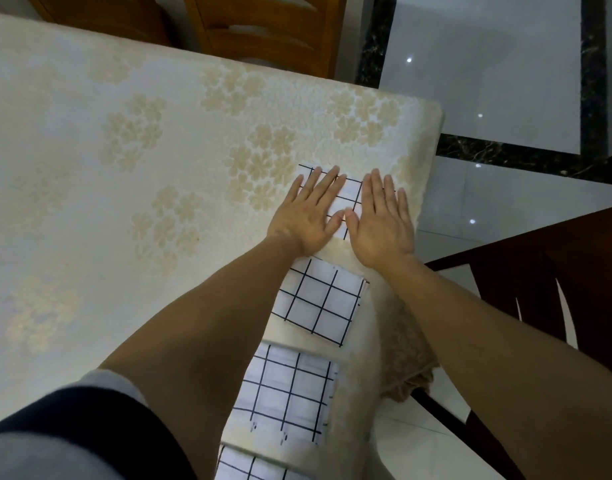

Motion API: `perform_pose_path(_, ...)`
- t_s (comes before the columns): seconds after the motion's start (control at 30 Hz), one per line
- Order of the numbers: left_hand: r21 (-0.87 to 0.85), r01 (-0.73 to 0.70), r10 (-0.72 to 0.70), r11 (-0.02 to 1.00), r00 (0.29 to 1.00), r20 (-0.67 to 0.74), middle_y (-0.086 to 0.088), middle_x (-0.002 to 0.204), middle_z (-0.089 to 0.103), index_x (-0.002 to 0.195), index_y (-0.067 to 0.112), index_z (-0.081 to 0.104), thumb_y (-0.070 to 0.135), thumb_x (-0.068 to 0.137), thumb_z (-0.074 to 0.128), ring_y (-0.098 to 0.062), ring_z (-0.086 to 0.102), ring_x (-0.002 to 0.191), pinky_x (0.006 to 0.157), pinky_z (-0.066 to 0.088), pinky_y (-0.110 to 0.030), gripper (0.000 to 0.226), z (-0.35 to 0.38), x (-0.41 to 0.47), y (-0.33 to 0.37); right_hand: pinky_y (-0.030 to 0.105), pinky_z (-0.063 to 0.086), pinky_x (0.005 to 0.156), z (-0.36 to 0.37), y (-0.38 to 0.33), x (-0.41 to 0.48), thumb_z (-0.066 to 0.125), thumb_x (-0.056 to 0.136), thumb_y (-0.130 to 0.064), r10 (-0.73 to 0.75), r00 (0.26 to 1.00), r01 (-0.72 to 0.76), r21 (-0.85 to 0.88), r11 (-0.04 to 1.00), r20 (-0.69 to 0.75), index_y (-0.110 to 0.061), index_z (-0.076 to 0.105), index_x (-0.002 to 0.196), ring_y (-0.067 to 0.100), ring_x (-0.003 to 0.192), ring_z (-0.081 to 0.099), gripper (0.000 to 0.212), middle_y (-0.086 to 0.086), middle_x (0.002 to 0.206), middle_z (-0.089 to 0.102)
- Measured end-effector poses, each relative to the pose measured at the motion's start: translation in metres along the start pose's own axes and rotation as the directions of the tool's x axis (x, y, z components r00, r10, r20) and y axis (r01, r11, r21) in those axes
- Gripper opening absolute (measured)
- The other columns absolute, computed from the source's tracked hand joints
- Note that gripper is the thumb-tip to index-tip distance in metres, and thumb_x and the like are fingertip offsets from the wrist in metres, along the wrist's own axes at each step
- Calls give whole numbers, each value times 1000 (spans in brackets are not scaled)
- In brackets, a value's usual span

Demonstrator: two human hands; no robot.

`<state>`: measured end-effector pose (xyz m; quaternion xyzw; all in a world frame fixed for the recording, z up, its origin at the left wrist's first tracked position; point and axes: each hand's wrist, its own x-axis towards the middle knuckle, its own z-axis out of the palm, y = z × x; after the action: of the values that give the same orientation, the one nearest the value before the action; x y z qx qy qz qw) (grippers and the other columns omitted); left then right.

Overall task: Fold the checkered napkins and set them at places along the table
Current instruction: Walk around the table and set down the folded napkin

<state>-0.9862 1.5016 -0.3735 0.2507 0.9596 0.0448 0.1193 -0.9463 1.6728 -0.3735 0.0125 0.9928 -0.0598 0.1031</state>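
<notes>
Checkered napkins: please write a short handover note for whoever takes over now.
Left hand and right hand: both open, flat, pressing the farthest white black-checked cloth napkin near the far corner of the cream flowered tablecloth.
Done: second napkin, third napkin and fourth napkin lie folded, nearer, along the right edge.
Left: lift the hands; further places, if any, are out of view.

A table (90, 237) under a cream, gold-flowered cloth (135, 133) fills the left. Honey-coloured wooden chairs (263, 32) stand beyond its far edge, a darker chair (546, 271) at the right. The floor (488, 81) — glossy white tile banded with black marble strips (505, 154) — mirrors small points of light (408, 59)
</notes>
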Motion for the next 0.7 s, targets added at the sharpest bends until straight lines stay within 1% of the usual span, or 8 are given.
perform_pose_path(0.17, -17, 30, -30, 999, 999, -16, 10, 169, -13, 161, 37, -8, 64, 103, 12, -20, -17, 155, 126, -10, -44, 67, -4, 0, -5, 46, -7, 125, -1, 4, -3, 2, 102, -60, 8, 1000, -8, 3, 1000, 2, -12, -9, 160, 22, 155, -15, 77, 5, 168, -15)
perform_pose_path(0.3, 7, 108, -108, 994, 993, 37, 16, 165, -26, 156, 41, -21, 62, 103, 3, -17, -23, 153, 125, -12, -45, 62, -12, -5, -12, 47, -9, 125, -5, 11, -9, 1, 100, -62, 39, 998, -40, 19, 999, 46, -13, -14, 159, 20, 154, -19, 78, 3, 167, -19)
perform_pose_path(0.4, 50, 242, -246, 969, 959, 138, 16, 160, -36, 153, 38, -30, 57, 103, -1, -19, -26, 152, 125, -11, -46, 61, -20, -14, -25, 45, -11, 124, -15, 21, -14, -1, 100, -62, 67, 989, -64, -28, 998, 130, -12, -21, 156, 19, 152, -23, 78, 4, 165, -27)
perform_pose_path(0.47, 49, 332, -335, 942, 925, 177, 9, 163, -32, 155, 31, -28, 55, 104, 0, -24, -24, 153, 126, -10, -46, 63, -32, -26, -35, 46, -11, 124, -31, 24, -17, -1, 101, -61, 101, 972, -91, -55, 994, 211, -10, -21, 156, 23, 152, -24, 77, 7, 164, -28)
perform_pose_path(0.5, 7, 358, -355, 934, 923, 151, 6, 166, -27, 158, 27, -23, 54, 105, 2, -25, -20, 154, 126, -9, -45, 64, -40, -35, -36, 45, -9, 125, -41, 23, -21, -1, 101, -59, 103, 970, -97, -37, 995, 221, -10, -19, 157, 24, 152, -23, 77, 8, 164, -26)
perform_pose_path(0.57, -97, 345, -342, 934, 939, 44, 1, 169, -16, 161, 20, -13, 48, 107, 7, -26, -13, 156, 127, -4, -42, 64, -52, -63, -30, 44, -7, 126, -57, 8, -39, 1, 103, -54, 30, 992, -33, 19, 999, 123, -8, -14, 157, 24, 153, -19, 73, 8, 166, -20)
perform_pose_path(0.63, -181, 329, -341, 927, 940, -35, -1, 170, -8, 162, 15, -5, 43, 109, 12, -24, -6, 157, 128, 0, -40, 62, -45, -98, -14, 43, -3, 126, -56, -17, -67, 5, 105, -46, -68, 996, 71, 66, 995, -51, -6, -8, 158, 25, 155, -13, 68, 9, 167, -13)
perform_pose_path(0.7, -313, 375, -397, 873, 918, -8, -3, 171, -2, 163, 14, 1, 41, 110, 20, -24, -1, 157, 127, 2, -35, 63, -27, -137, 4, 44, 2, 127, -39, -43, -104, 13, 106, -42, -79, 988, 95, 126, 987, -132, -1, -2, 158, 27, 155, -8, 68, 15, 167, -7)
